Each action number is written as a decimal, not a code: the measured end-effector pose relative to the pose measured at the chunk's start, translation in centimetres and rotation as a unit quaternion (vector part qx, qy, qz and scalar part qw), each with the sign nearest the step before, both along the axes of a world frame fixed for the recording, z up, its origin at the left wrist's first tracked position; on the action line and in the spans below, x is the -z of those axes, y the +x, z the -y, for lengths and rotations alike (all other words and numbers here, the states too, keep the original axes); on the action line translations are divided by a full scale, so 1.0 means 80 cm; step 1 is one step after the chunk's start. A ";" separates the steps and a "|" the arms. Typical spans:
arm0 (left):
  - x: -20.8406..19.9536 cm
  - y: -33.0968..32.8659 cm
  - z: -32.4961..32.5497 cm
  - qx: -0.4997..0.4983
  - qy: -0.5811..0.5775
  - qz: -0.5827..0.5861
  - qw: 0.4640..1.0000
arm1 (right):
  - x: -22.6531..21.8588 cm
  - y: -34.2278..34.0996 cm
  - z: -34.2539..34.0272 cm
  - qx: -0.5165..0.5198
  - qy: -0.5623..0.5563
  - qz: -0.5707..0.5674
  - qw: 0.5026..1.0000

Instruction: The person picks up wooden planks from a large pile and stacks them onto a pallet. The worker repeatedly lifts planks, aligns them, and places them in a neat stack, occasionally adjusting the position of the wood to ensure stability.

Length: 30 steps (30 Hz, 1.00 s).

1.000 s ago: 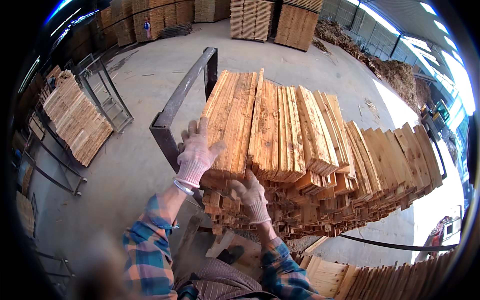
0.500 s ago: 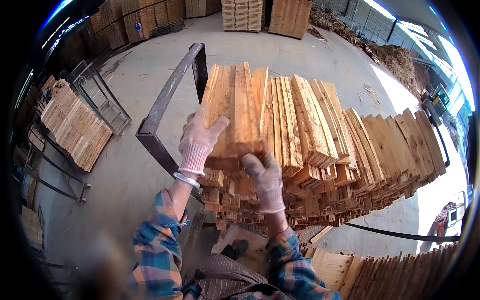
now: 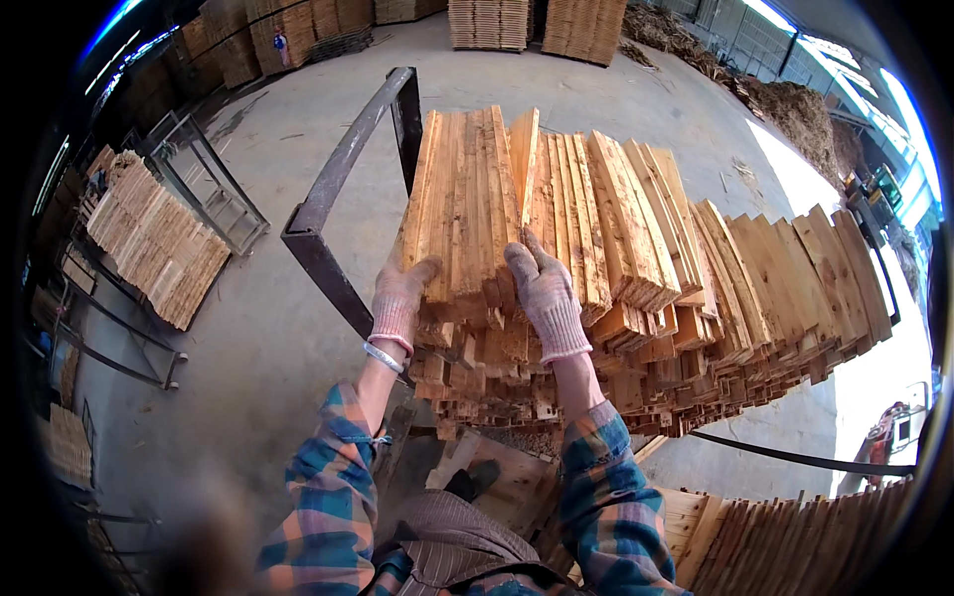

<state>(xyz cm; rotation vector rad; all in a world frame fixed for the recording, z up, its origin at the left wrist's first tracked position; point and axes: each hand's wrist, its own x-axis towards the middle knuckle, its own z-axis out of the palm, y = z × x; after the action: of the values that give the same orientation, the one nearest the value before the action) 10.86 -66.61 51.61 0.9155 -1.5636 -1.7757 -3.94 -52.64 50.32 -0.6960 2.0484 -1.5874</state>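
Note:
A bundle of narrow wooden boards (image 3: pixel 459 209), set on edge side by side, lies at the left end of a large pile of boards (image 3: pixel 631 223). My left hand (image 3: pixel 399 298), in a pale pinkish work glove, clasps its left side near the close end, thumb on top. On the right side, my right hand (image 3: pixel 543 293), gloved too, presses against the bundle with its fingers reaching into the gap beside a leaning board (image 3: pixel 524 154). The fingers under the left edge are hidden. Uneven board ends stick out below both hands.
A dark metal upright frame (image 3: pixel 338 164) stands just left of the pile. Farther left is another stack of boards (image 3: pixel 159 238) beside metal racks. Tall lumber stacks (image 3: pixel 489 25) line the back. More boards (image 3: pixel 805 546) stand in a row at lower right.
The bundle has come down level onto the pile, its near end no longer raised. My right hand has moved from the near end to the right side; the left still holds the left side.

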 end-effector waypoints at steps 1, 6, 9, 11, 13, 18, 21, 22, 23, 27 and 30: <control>0.001 0.001 0.000 -0.005 -0.012 0.003 1.000 | 0.005 -0.001 0.002 0.002 -0.017 0.014 1.000; -0.001 0.050 -0.054 -0.003 -0.018 0.014 1.000 | -0.072 0.074 -0.072 -0.004 0.100 0.042 0.994; -0.004 0.139 -0.096 -0.003 -0.074 0.041 0.996 | -0.072 0.140 -0.150 -0.091 0.106 -0.137 0.981; -0.001 0.195 -0.110 0.005 0.048 0.000 0.999 | -0.055 0.150 -0.202 -0.128 -0.031 0.063 0.989; -0.003 0.199 -0.080 -0.001 0.220 -0.068 0.973 | -0.030 0.135 -0.182 -0.065 -0.052 0.050 0.995; 0.018 0.121 -0.094 0.067 0.239 -0.074 0.966 | 0.001 0.124 -0.123 -0.002 -0.273 0.457 0.847; 0.034 0.163 -0.121 0.053 0.271 -0.085 0.957 | -0.013 0.147 -0.147 -0.084 -0.257 0.493 0.827; 0.036 0.190 -0.131 0.041 0.255 -0.082 0.963 | -0.013 0.167 -0.151 -0.088 -0.247 0.478 0.838; 0.041 0.207 -0.148 0.040 0.251 -0.088 0.963 | -0.005 0.172 -0.172 -0.116 -0.226 0.467 0.847; 0.081 0.229 -0.161 0.069 0.229 -0.049 0.970 | 0.086 0.195 -0.221 -0.177 -0.220 0.357 0.890; 0.186 0.265 -0.112 0.113 0.152 -0.030 0.981 | 0.122 0.189 -0.193 -0.150 -0.132 0.316 0.927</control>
<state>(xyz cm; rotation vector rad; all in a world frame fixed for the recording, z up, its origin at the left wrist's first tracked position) 32.06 -57.63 36.69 0.8381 -1.4277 -2.2276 11.19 -37.23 40.52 -0.4687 1.2189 -1.6401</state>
